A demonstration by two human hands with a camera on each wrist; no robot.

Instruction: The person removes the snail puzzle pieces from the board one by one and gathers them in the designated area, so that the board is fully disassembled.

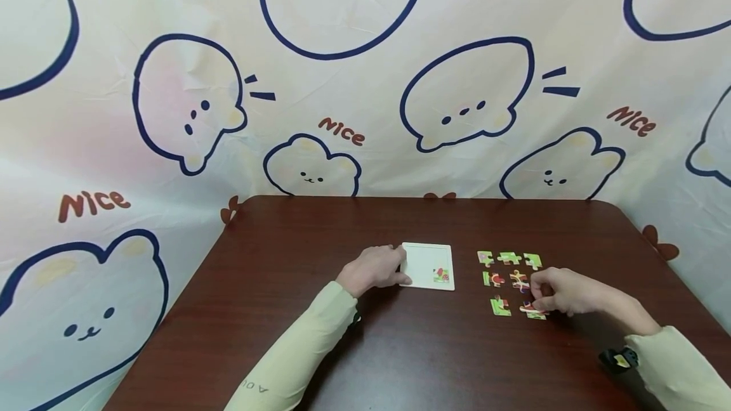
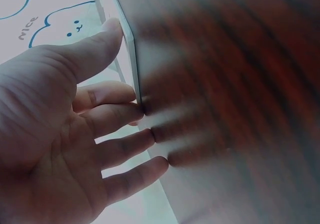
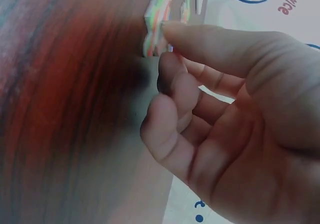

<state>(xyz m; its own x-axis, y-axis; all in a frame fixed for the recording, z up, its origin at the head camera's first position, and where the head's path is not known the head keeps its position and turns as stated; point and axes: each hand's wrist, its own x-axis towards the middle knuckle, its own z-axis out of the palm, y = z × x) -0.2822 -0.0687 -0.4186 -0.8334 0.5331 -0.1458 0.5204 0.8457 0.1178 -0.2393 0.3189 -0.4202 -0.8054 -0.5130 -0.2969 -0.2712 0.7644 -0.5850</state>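
Note:
My left hand point(image 1: 374, 269) rests at the left side of a white puzzle tray point(image 1: 421, 259), its thumb point(image 2: 112, 34) touching the tray's edge and its fingers extended. In the tray's lower right corner lies a colourful puzzle piece point(image 1: 441, 275). Over at the right, my right hand point(image 1: 568, 290) has its fingers curled and pinches a puzzle piece point(image 1: 530, 307) by the thumb at the lower right of the loose pieces. That piece is partly covered by the fingers. In the right wrist view, colourful piece edges point(image 3: 156, 16) show beside the thumb tip.
Several loose puzzle pieces point(image 1: 510, 258) lie in rough rows between the tray and my right hand. They stand on a dark brown wooden table point(image 1: 320, 227). A pale cloth with cartoon bears point(image 1: 311, 167) hangs behind it and at both sides.

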